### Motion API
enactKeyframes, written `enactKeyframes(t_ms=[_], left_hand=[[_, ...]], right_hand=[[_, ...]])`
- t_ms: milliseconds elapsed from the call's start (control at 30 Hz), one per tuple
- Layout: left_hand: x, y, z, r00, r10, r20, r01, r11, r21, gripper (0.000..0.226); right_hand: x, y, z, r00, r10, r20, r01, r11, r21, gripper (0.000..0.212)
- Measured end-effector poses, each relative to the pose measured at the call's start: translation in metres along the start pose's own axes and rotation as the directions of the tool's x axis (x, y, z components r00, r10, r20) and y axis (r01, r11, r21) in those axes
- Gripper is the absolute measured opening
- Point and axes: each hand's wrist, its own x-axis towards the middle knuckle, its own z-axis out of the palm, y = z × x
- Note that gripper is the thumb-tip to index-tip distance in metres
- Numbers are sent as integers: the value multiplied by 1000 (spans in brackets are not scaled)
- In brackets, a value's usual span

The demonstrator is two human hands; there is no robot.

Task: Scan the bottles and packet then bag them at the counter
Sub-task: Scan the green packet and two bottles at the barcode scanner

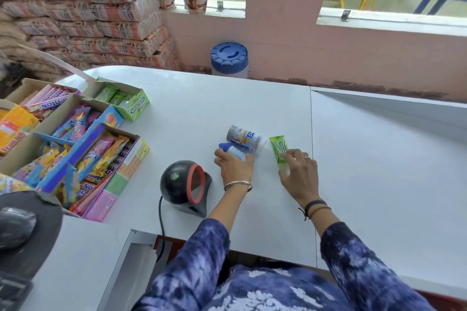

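Observation:
Two small bottles lie on their sides on the white counter [252, 108]. The farther bottle [243, 137] is white with a perforated cap and a printed label. The nearer bottle [231, 150] has a blue cap, and my left hand [236, 168] is closed around its lower end. To the right lies a green packet [278, 149]; my right hand [298, 171] rests on its near end with fingers touching it. A black ball-shaped scanner [185, 185] with a red ring stands left of my left hand.
Open cardboard boxes of sweets and gum [75, 139] fill the counter's left side. A blue-lidded jar [229, 59] stands beyond the far edge. Stacked sacks [88, 15] are piled at back left. A dark mouse [15, 227] lies at the near left.

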Motion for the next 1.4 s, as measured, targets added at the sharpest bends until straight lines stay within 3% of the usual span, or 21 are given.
enactKeyframes(t_ms=[100,133,200,233,300,367,433,500,633,767,833,1000,1133,1200,1400], left_hand=[[-9,-5,-5,996,-86,11,87,993,-77,58],[-15,-8,-7,992,-122,32,125,984,-126,56],[-31,-18,-12,966,-215,146,252,907,-336,46],[-41,-23,-14,943,-241,230,323,833,-450,39],[-60,-29,-19,887,-225,404,444,656,-610,24],[-76,-29,-22,849,-177,497,509,525,-682,20],[-86,-28,-20,851,-119,511,500,484,-719,22],[-93,-28,-14,871,-27,490,429,527,-733,9],[-104,-25,-4,923,137,360,121,783,-610,43],[-110,-17,-5,924,222,310,35,760,-649,43],[-110,-18,-6,932,209,296,50,735,-676,42],[-95,-30,-20,979,-29,200,179,584,-792,41],[-91,-36,-44,979,-28,202,203,217,-955,34],[-89,-37,-53,983,-63,171,178,132,-975,19],[-86,-36,-61,977,-147,153,159,29,-987,29]], right_hand=[[-13,-15,-1,997,-57,-56,66,982,174,19],[-16,-21,-1,998,-56,-12,57,948,314,14],[-22,-35,-3,982,22,189,-128,814,567,7],[-23,-42,-6,941,72,331,-284,702,653,9],[-22,-50,-11,793,56,607,-583,359,728,15],[-20,-49,-17,716,-59,696,-693,60,718,20],[-18,-42,-27,738,-76,671,-673,-10,739,21],[-15,-37,-37,789,-42,613,-613,10,790,17],[-12,-32,-50,836,-25,548,-549,-18,836,19],[-11,-31,-63,869,-65,490,-494,-88,865,33],[-11,-32,-67,878,-65,474,-478,-73,875,42],[-11,-58,-64,886,-139,442,-413,196,889,36],[-9,-98,-58,932,-136,337,-243,456,856,36],[-10,-114,-58,944,-143,296,-192,492,849,40],[-9,-136,-59,948,-206,245,-95,551,829,46]])
